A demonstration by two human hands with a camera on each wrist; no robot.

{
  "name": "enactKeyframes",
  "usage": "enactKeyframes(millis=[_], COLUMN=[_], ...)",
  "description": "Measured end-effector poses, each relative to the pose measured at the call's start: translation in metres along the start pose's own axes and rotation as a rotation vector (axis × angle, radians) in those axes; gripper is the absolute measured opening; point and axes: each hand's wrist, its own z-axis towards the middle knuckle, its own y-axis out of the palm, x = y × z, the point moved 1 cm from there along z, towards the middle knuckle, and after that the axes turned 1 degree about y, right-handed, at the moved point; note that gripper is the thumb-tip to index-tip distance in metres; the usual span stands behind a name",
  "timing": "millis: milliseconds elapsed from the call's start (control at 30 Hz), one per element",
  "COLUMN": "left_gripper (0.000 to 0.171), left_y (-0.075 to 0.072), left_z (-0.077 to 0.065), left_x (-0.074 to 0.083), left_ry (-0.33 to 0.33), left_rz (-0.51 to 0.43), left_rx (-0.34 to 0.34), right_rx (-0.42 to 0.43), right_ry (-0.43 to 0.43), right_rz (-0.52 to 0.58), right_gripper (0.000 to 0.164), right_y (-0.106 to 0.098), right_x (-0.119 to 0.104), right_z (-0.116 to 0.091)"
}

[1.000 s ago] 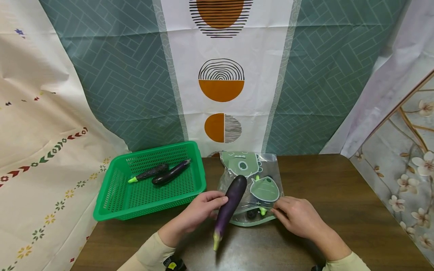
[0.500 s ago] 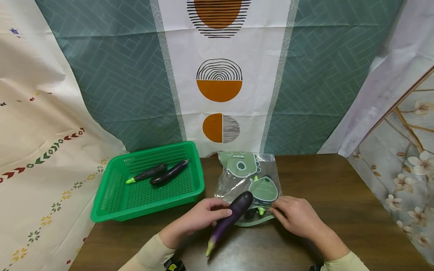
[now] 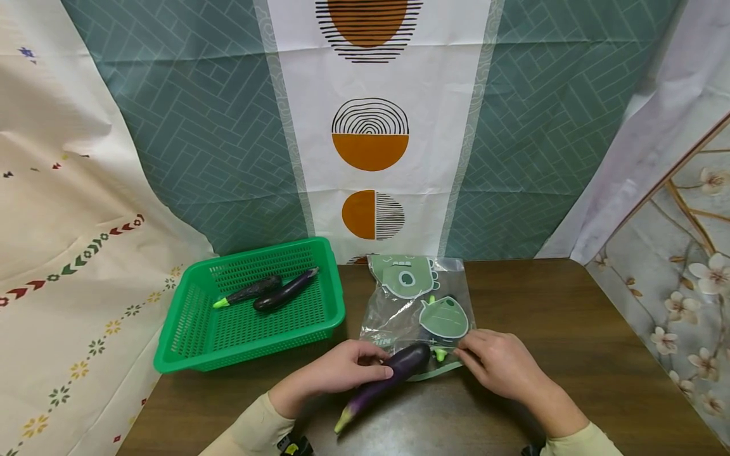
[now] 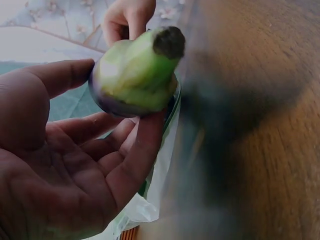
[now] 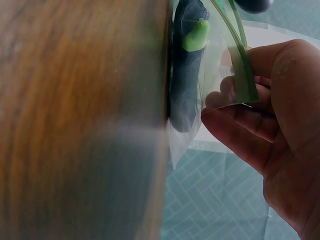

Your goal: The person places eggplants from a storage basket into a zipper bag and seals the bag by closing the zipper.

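Observation:
My left hand [image 3: 350, 367] grips a purple eggplant [image 3: 381, 386] between thumb and fingers, its pale green stem end toward me. The eggplant's dark rounded end lies over the mouth of a clear plastic bag [image 3: 393, 316] with green cartoon prints. In the left wrist view the eggplant's green cap [image 4: 135, 75] faces the camera. My right hand [image 3: 496, 361] pinches the bag's green-edged mouth at its right corner. Inside the bag, in the right wrist view, a dark eggplant [image 5: 185, 85] and a bright green stem [image 5: 196, 36] show through the plastic.
Left of the bag, a green perforated basket [image 3: 251, 354] holds two dark eggplants [image 3: 285, 292]. Everything stands on a brown wooden table [image 3: 530, 297]. Patterned cloths [image 3: 371, 76] hang behind and at both sides.
The left hand has lowered the eggplant and turned it flatter, its dark end coming down to the bag's mouth and its stem swinging left. The right hand keeps its hold on the bag.

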Motion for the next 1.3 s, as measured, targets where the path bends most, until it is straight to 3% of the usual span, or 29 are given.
enactKeyframes(millis=[400, 700, 1300], left_gripper=[0.037, 0.025, 0.027], left_y=[-0.005, -0.008, -0.006], left_z=[-0.005, -0.007, -0.009], left_x=[0.006, 0.008, 0.013], left_ry=[0.03, 0.003, -0.02], left_rz=[0.164, 0.172, 0.296], left_rx=[-0.01, -0.089, 0.019], right_rx=[0.019, 0.007, -0.009], right_ry=[0.0, 0.017, 0.02], right_rz=[-0.025, -0.027, -0.01], right_gripper=[0.023, 0.022, 0.021], right_y=[0.0, 0.0, 0.002], right_x=[0.001, 0.0, 0.0], right_z=[0.0, 0.0, 0.0])
